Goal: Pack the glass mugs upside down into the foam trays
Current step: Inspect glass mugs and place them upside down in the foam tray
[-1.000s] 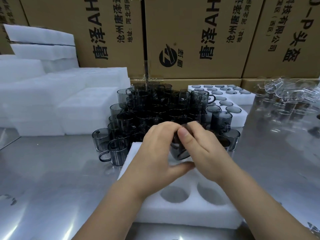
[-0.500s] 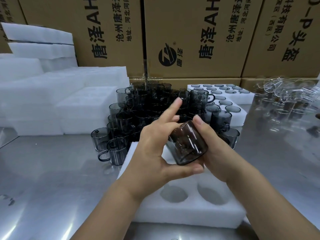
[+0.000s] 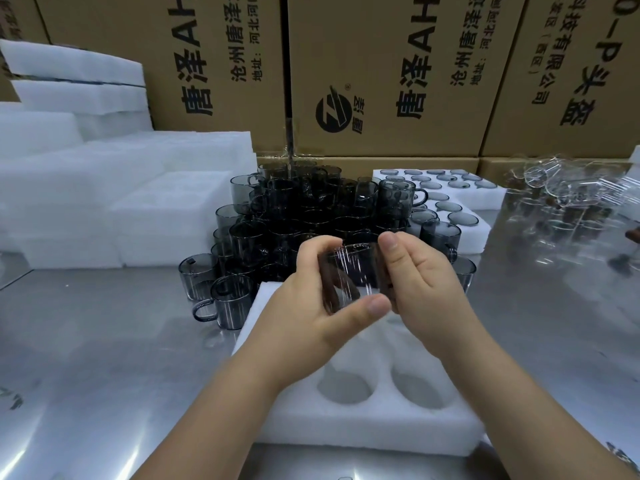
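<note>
Both hands hold one smoky grey glass mug in the air above a white foam tray. My left hand grips it from the left, thumb under its lower edge and fingers curled over the top. My right hand presses against its right side with fingers held together. The mug is blurred and tilted. Two round holes show in the tray's near row; my arms hide the rest. A heap of the same grey mugs stands behind the tray.
A filled foam tray with mug bases showing lies at the back right. Stacked foam blocks fill the left. Clear glassware lies at the far right. Cardboard boxes wall the back of the steel table.
The mug has been lifted from the heap and turned between both hands. My left forefinger, stretched out half a second ago, now curls over the mug.
</note>
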